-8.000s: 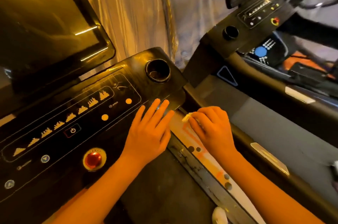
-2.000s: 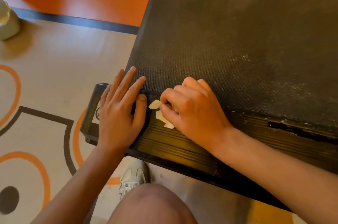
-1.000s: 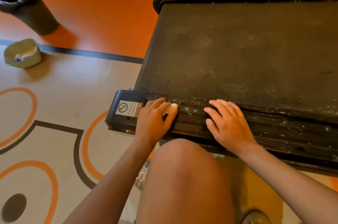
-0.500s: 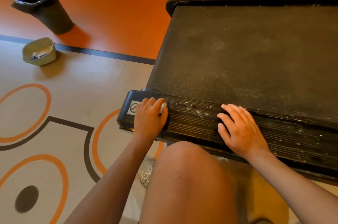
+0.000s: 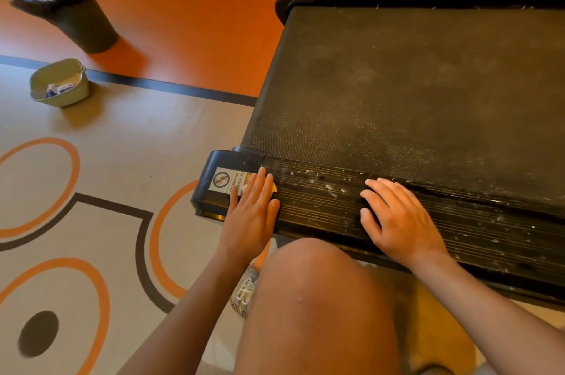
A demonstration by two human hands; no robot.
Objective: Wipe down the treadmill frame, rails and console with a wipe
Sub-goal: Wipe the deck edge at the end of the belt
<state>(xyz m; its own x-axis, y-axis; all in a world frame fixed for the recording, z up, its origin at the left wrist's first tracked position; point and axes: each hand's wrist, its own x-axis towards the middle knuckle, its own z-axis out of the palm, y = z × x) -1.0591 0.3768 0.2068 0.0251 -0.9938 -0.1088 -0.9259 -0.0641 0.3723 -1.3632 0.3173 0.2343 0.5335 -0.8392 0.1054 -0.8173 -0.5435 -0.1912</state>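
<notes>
Both hands are laid flat at the lower centre of the frame, just beyond a bare knee [image 5: 315, 298]. With straight fingers, the left hand [image 5: 250, 215] is pressed on a pale wipe [image 5: 273, 188], only a corner of which is seen, where the end cap [image 5: 223, 160] is joined to the ribbed near rail [image 5: 321, 206]. The right hand [image 5: 400, 218] is spread on that rail, well apart from the left, with nothing held. White specks are scattered along the rail's far edge, which is met by the belt [image 5: 397, 99]. Open floor [image 5: 122, 145] is seen left of the cap. A small bucket [image 5: 61, 96] and a lined bin [image 5: 82, 26] are set at upper left.
</notes>
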